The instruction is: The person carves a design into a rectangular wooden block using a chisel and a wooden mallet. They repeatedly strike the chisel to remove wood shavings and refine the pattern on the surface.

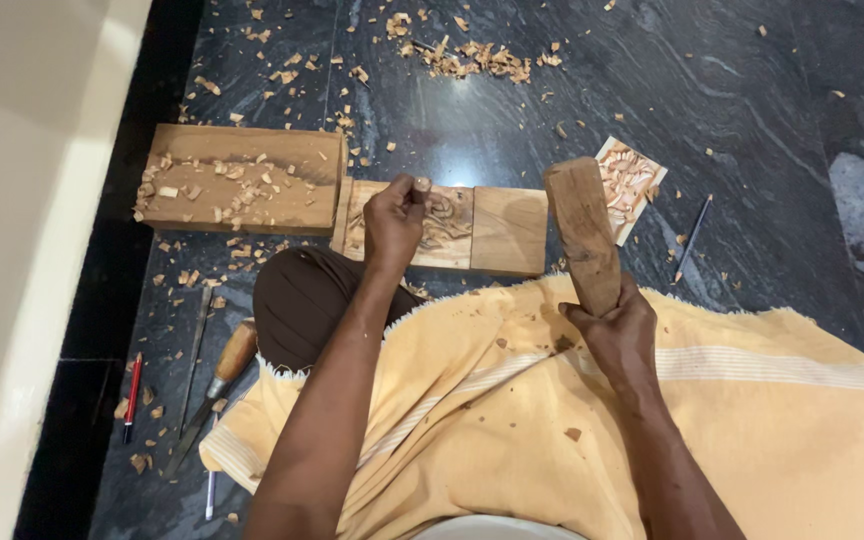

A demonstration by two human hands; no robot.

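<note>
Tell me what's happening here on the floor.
A person sits on a dark stone floor carving wood. The left hand holds a chisel upright on a partly carved plank. The right hand grips a wooden mallet, raised beside it. A yellow cloth covers the lap. Chips lie scattered, with a wood block, a small carved piece and spare tools nearby.

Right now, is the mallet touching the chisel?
Apart. The head view shows the mallet, raised in the right hand, with bare plank between it and the chisel gripped in the left hand.
</note>
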